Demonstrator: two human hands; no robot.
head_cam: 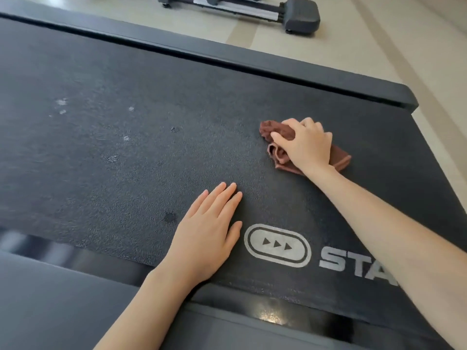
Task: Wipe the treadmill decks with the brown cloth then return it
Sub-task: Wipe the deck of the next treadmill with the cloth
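Note:
The black textured treadmill deck (126,152) fills most of the view, with pale smudges toward its left. A crumpled brown cloth (274,130) lies on the deck at the right. My right hand (307,145) sits on top of the cloth, fingers curled round its folds and pressing it onto the belt. Flat on the deck near the front edge rests my left hand (209,231), fingers straight and together, holding nothing. It lies just left of a white arrow logo (276,246) and white lettering printed on the belt.
Dark side rails (278,68) frame the deck at the far side, and another rail (63,299) runs along the near side. Beyond lies pale flooring (379,46) with the base of another grey machine (300,15) at the top.

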